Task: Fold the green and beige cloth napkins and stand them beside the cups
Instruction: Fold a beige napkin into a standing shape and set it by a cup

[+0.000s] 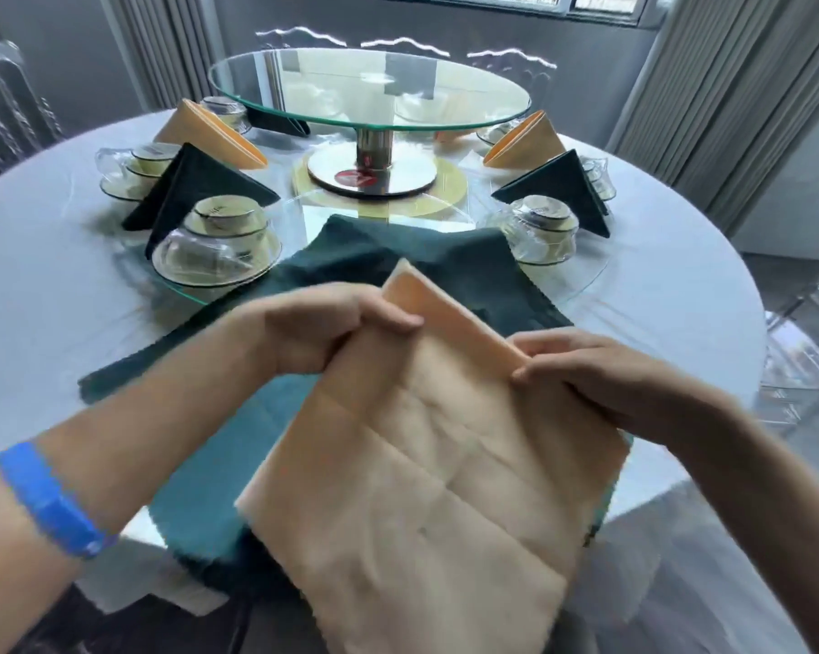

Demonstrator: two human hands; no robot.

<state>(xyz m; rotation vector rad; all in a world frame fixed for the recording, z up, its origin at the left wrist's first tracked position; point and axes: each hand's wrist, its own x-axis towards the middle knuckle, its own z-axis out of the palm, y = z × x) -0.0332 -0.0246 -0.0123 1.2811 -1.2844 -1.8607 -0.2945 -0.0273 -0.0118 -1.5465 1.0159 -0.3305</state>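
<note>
Both your hands are on the beige napkin point(426, 464), which lies at the near edge of the tabletop point(44, 285), spread over a flat green napkin point(199, 488) and hanging past the edge toward you. Your left hand point(322, 328) pinches the napkin's upper left edge: fingers curled over the top of the cloth, fingertips point(405, 321) pressing down on the folded strip, thumb side hidden underneath. Your right hand point(582, 365) pinches the same folded edge further right, fingers bent, tips point(523, 372) meeting on the fold line; the cloth runs between them and under the palm. Between the two hands a narrow band of beige is turned over, its far corner point(405, 269) poking up beyond your left knuckles. Crease lines cross the napkin's open face. A blue wristband point(51, 500) sits on your left forearm. Beyond the hands, toward the tabletop's centre, a glass turntable point(369, 87) stands on a metal post. On the left side, a folded green napkin point(195, 191) stands beside stacked wrapped cups point(223, 233), with a folded beige one point(209, 132) behind it. On the right side, another green point(563, 191) and beige point(527, 144) pair stands by more cups point(542, 228). Image is motion-blurred near the forearms.
</note>
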